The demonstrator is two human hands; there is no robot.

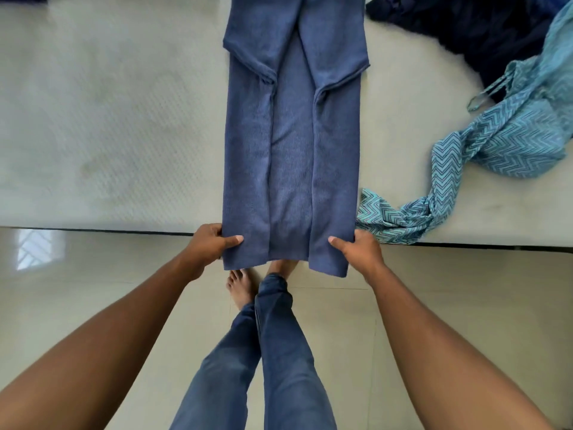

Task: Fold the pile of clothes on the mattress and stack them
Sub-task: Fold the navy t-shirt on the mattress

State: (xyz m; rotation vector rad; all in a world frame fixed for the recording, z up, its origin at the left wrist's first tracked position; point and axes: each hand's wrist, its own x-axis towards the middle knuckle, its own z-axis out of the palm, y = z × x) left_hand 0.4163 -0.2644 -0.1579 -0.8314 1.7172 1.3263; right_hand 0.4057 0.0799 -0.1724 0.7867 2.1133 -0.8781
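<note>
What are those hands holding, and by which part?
The blue garment, by its near end: the left hand pinches the left edge, the right hand the right edge, where it overhangs the mattress.

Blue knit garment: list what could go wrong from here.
Both side folds lie loose on the blue knit garment; lifting the hem, held by the left hand and right hand, may let them fall open. The zigzag cloth lies close beside its right edge and could get caught in the fold.

Soft daylight — blurred, warped edges
</note>
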